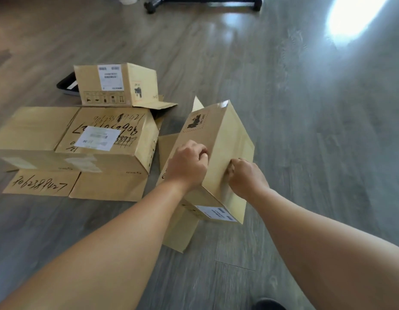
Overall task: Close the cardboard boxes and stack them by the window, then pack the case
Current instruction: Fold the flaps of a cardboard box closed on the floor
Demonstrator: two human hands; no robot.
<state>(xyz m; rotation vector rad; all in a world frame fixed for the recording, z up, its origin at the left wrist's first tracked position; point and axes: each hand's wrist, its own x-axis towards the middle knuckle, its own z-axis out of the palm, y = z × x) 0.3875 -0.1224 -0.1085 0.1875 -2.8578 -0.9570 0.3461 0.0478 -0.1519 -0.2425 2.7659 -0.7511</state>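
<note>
Gripping a tilted box (218,151) along its top edge, the left hand (187,165) and right hand (246,175) both curl their fingers round the cardboard, close together. Its lower flaps hang open to the floor (305,108). Left of the grip lies a big box (100,142) with scrawled numbers; beyond that, a small box (118,85).
</note>
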